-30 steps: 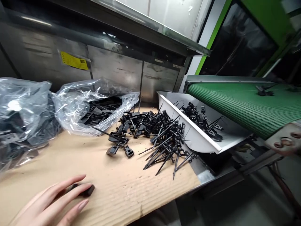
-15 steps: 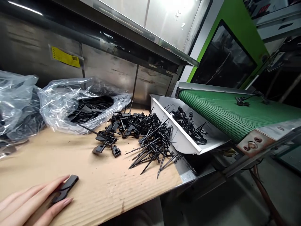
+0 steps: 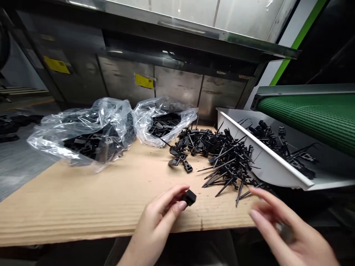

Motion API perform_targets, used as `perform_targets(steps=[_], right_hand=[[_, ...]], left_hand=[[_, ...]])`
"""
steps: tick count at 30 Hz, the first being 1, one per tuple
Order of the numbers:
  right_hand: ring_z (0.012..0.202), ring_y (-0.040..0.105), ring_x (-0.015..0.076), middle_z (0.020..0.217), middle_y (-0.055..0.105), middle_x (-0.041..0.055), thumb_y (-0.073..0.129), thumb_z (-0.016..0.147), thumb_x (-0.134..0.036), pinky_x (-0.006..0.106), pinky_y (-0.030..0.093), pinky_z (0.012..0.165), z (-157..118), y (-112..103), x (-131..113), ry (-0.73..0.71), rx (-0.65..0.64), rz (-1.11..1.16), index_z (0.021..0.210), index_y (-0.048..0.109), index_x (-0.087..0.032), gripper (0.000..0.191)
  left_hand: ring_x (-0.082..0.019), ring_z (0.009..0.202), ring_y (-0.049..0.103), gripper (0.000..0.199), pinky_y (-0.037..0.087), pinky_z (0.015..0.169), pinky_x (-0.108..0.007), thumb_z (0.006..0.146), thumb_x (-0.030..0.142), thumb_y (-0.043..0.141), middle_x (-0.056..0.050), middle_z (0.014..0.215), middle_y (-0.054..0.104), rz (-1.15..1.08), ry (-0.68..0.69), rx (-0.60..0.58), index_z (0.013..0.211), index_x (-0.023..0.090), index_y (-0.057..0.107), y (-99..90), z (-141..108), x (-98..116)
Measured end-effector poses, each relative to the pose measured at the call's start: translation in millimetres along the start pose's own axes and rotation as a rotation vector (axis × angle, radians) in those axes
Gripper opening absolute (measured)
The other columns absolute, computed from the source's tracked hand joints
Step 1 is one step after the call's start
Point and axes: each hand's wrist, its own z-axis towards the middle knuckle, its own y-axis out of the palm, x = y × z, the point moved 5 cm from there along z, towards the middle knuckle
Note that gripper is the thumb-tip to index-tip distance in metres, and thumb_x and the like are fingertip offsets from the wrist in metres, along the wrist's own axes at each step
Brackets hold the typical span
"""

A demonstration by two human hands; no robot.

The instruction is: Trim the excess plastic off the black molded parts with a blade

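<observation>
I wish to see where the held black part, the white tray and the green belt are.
Black part (image 3: 190, 198): head view, on its exposed end.
White tray (image 3: 273, 171): head view, on its outer wall.
Green belt (image 3: 310, 113): head view, on its ribbed surface.

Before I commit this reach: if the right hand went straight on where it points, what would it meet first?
Probably the near spikes of the black pile; the right hand's height over the board is unclear, so it might pass above.

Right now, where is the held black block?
In the head view, the black block is low, slightly right of centre, in the left hand over the cardboard, nearer the camera than the pile of black parts.
</observation>
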Motion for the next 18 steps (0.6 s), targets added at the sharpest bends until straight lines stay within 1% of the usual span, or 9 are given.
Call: perform_targets(steps=[1,3,4,5,6,9,11,15,18], right_hand=[[0.063,0.057,0.0110,0.076,0.062,-0.0012,0.054,0.080,-0.044,0.018,0.045,0.055,7,20,-17,0.038,-0.054,0.094,0.110,0.058,-0.026,0.036],[0.076,0.061,0.0141,0.081,0.064,0.0013,0.055,0.079,-0.040,0.018,0.047,0.057,14,54,-35,0.145,-0.147,0.292,0.115,0.054,-0.022,0.040],[0.081,0.061,0.0160,0.083,0.065,0.0031,0.056,0.079,-0.038,0.020,0.049,0.062,15,68,-38,0.172,-0.188,0.381,0.112,0.056,-0.019,0.038],[0.080,0.062,0.0168,0.082,0.066,0.0045,0.056,0.079,-0.037,0.022,0.050,0.063,14,78,-37,0.187,-0.222,0.424,0.108,0.058,-0.017,0.036],[0.074,0.063,0.0164,0.080,0.066,0.0050,0.055,0.080,-0.038,0.023,0.050,0.060,11,85,-33,0.201,-0.264,0.463,0.107,0.060,-0.016,0.035],[0.051,0.055,0.0103,0.065,0.061,0.0011,0.054,0.082,-0.039,0.020,0.046,0.049,-4,95,-22,0.243,-0.434,0.567,0.104,0.064,-0.017,0.033],[0.044,0.050,0.0065,0.060,0.059,-0.0010,0.054,0.082,-0.041,0.018,0.042,0.045,-15,96,-21,0.306,-0.487,0.667,0.102,0.065,-0.019,0.032],[0.036,0.044,0.0038,0.061,0.062,0.0009,0.056,0.079,-0.048,0.015,0.032,0.036,-27,99,-25,0.460,-0.420,0.794,0.099,0.064,-0.018,0.037],[0.035,0.043,0.0044,0.051,0.056,-0.0020,0.056,0.079,-0.047,0.016,0.035,0.038,-27,100,-26,0.410,-0.364,0.700,0.095,0.066,-0.017,0.035]], left_hand=[[-0.020,0.094,0.065,0.029,0.053,0.080,-0.024,0.079,0.026,0.056,-0.004,0.099,0.071,-0.083,-0.037,0.006,0.105,0.021,0.066,2.9,-2,-3],[-0.019,0.089,0.067,0.031,0.054,0.075,-0.023,0.078,0.023,0.060,-0.003,0.094,0.072,-0.191,-0.067,-0.003,0.108,0.021,0.064,6.7,-4,-8],[-0.019,0.087,0.067,0.030,0.055,0.074,-0.023,0.077,0.022,0.061,-0.003,0.092,0.072,-0.208,-0.065,-0.010,0.106,0.020,0.066,7.2,-4,-9],[-0.019,0.086,0.067,0.026,0.055,0.075,-0.023,0.076,0.021,0.063,-0.003,0.091,0.073,-0.207,-0.057,-0.014,0.102,0.020,0.067,6.9,-4,-10],[-0.019,0.085,0.067,0.022,0.055,0.076,-0.024,0.076,0.020,0.063,-0.003,0.091,0.073,-0.193,-0.038,-0.015,0.097,0.020,0.069,5.9,-4,-10],[-0.019,0.090,0.066,0.019,0.052,0.082,-0.024,0.079,0.017,0.061,-0.002,0.095,0.072,-0.113,0.064,-0.039,0.094,0.023,0.071,3.9,-4,-5],[-0.017,0.094,0.064,0.023,0.051,0.083,-0.021,0.083,0.014,0.056,-0.002,0.098,0.070,-0.061,0.159,-0.068,0.098,0.025,0.070,5.1,-5,1],[-0.014,0.097,0.062,0.030,0.049,0.082,-0.015,0.085,0.008,0.052,-0.003,0.102,0.067,0.075,0.305,-0.034,0.107,0.023,0.065,8.8,-9,5],[-0.015,0.098,0.062,0.032,0.047,0.085,-0.015,0.084,0.009,0.054,-0.005,0.106,0.067,0.179,0.477,-0.053,0.114,0.019,0.058,15.3,-12,10]])
